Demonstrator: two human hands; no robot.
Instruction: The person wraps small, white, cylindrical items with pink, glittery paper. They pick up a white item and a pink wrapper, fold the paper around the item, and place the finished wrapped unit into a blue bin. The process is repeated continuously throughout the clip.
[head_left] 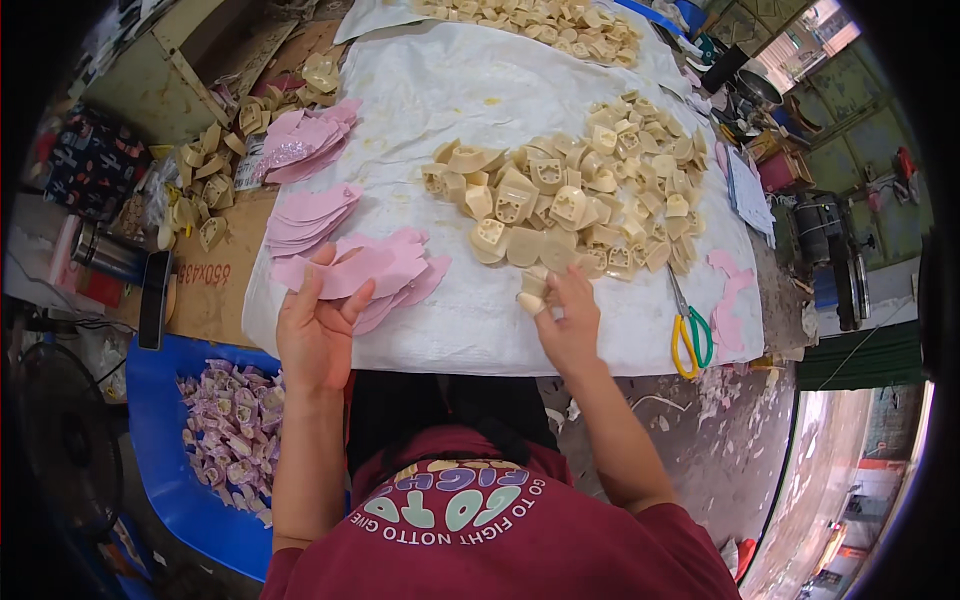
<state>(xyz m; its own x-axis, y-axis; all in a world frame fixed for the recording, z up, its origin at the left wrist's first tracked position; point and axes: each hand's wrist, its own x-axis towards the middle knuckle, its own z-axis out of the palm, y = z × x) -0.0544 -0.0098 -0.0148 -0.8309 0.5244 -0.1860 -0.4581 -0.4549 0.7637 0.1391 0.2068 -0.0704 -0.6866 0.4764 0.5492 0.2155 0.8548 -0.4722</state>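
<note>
My left hand (318, 325) is closed on a curved pink sheet piece (362, 268), its fingers and thumb at the piece's left end. Under and beside it lie more pink pieces (405, 298) in a loose stack. In my right hand (569, 326), between thumb and fingers, is a small beige moulded plastic shoe heel (535, 286). That hand is at the near edge of a large heap of the same beige heels (560, 195), some turned to show hollow, ribbed undersides. Two further stacks of pink pieces, a middle one (312, 220) and a glittery far one (310, 140), lie at the left.
White sheeting (410, 110) covers the table. Scissors with yellow and green handles (690, 340) lie at its right edge, near pink scraps (733, 300). A blue basin (160, 440) of pink-covered heels stands lower left. A phone (155, 300) and flask (108, 250) are left.
</note>
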